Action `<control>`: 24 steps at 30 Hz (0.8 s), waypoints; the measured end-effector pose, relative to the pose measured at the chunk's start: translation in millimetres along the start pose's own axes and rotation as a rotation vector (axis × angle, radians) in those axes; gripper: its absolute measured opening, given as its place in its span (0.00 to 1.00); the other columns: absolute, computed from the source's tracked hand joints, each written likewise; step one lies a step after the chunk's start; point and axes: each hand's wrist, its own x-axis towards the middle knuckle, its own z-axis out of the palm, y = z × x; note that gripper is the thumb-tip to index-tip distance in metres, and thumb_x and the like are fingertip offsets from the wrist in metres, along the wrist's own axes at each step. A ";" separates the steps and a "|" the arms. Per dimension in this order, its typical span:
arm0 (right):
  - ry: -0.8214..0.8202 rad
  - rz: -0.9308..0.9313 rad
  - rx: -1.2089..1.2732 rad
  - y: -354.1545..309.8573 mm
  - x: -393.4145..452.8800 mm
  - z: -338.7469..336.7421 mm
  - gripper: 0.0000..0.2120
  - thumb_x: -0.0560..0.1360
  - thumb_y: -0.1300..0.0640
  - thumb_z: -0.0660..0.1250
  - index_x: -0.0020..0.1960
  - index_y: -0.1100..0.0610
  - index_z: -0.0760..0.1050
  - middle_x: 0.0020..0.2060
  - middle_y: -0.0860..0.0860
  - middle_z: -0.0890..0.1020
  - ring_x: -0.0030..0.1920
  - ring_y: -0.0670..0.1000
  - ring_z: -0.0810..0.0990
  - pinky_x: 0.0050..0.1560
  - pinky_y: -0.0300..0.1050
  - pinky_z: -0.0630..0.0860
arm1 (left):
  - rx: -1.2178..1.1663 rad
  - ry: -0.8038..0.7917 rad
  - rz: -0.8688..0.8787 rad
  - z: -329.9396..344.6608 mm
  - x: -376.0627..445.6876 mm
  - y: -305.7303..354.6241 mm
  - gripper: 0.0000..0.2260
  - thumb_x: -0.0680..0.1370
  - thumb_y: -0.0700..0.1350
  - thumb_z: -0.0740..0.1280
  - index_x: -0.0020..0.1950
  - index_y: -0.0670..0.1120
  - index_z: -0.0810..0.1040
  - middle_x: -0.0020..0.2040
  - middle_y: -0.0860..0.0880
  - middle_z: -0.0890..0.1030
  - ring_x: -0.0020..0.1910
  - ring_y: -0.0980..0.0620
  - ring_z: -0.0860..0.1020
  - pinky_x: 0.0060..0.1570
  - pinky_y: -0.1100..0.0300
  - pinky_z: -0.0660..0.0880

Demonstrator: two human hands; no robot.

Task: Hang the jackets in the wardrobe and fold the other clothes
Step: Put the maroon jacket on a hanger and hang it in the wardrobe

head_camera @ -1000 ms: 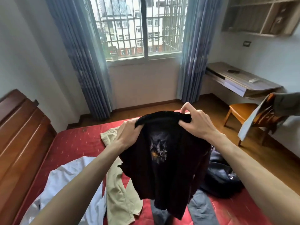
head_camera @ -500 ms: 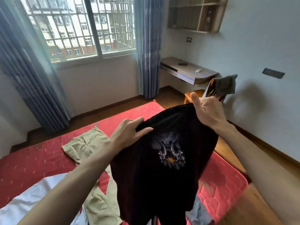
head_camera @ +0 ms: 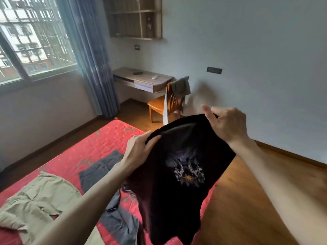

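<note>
Both hands hold the black T-shirt (head_camera: 178, 167) up in the air above the right edge of the bed (head_camera: 99, 144). The left hand (head_camera: 139, 149) has its grip on one shoulder, and the right hand (head_camera: 228, 122) pinches the other. Khaki trousers (head_camera: 35, 197) and a grey garment (head_camera: 100, 170) lie on the bed.

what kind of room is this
Most likely a bedroom in a home. A bed with a red mattress has clothes strewn on it, such as khaki trousers. A wall-mounted desk and wooden chair stand by a curtained window.
</note>
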 end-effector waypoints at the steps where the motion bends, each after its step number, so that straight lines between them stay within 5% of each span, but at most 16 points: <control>1: -0.002 0.030 -0.021 16.4 -3.7 -9.8 0.31 0.83 0.35 0.54 0.28 0.53 0.62 0.21 0.42 0.57 0.24 0.52 0.63 0.30 0.35 0.53 | -0.048 -0.001 0.020 12.2 7.8 15.2 0.14 0.83 0.58 0.65 0.41 0.53 0.76 0.32 0.57 0.78 0.32 0.60 0.76 0.36 0.57 0.73; 5: -0.019 0.038 -0.102 81.9 -23.9 -49.1 0.34 0.79 0.28 0.56 0.28 0.54 0.60 0.19 0.48 0.64 0.21 0.54 0.66 0.28 0.39 0.58 | -0.149 -0.002 0.090 59.6 39.5 71.9 0.14 0.83 0.57 0.66 0.41 0.52 0.78 0.32 0.59 0.78 0.31 0.62 0.77 0.34 0.57 0.73; 10: -0.015 0.048 -0.202 158.9 -60.1 -93.2 0.35 0.78 0.27 0.60 0.31 0.56 0.72 0.20 0.48 0.68 0.22 0.54 0.70 0.25 0.40 0.64 | -0.203 -0.061 0.176 119.6 76.2 136.8 0.23 0.82 0.62 0.62 0.45 0.44 0.82 0.35 0.50 0.83 0.35 0.53 0.82 0.38 0.48 0.77; 15: 0.042 0.218 -0.192 219.3 -86.3 -140.5 0.34 0.80 0.29 0.56 0.29 0.55 0.65 0.20 0.45 0.62 0.22 0.51 0.65 0.26 0.40 0.61 | -0.246 -0.105 0.219 180.8 95.6 204.7 0.21 0.80 0.65 0.62 0.45 0.50 0.85 0.33 0.54 0.82 0.35 0.56 0.81 0.40 0.51 0.77; 18: 0.066 0.313 -0.196 247.4 -100.2 -172.8 0.31 0.83 0.32 0.50 0.28 0.50 0.59 0.20 0.45 0.58 0.22 0.47 0.62 0.28 0.39 0.58 | -0.242 -0.119 0.225 217.5 103.6 244.0 0.26 0.79 0.68 0.62 0.43 0.48 0.84 0.31 0.50 0.82 0.34 0.50 0.81 0.39 0.52 0.76; 24: 0.101 0.466 -0.317 294.6 -133.9 -232.7 0.30 0.84 0.38 0.54 0.28 0.52 0.62 0.18 0.48 0.63 0.21 0.49 0.66 0.27 0.39 0.58 | -0.322 -0.189 0.265 283.6 108.4 315.0 0.30 0.77 0.70 0.61 0.37 0.42 0.75 0.29 0.45 0.74 0.31 0.52 0.66 0.37 0.56 0.70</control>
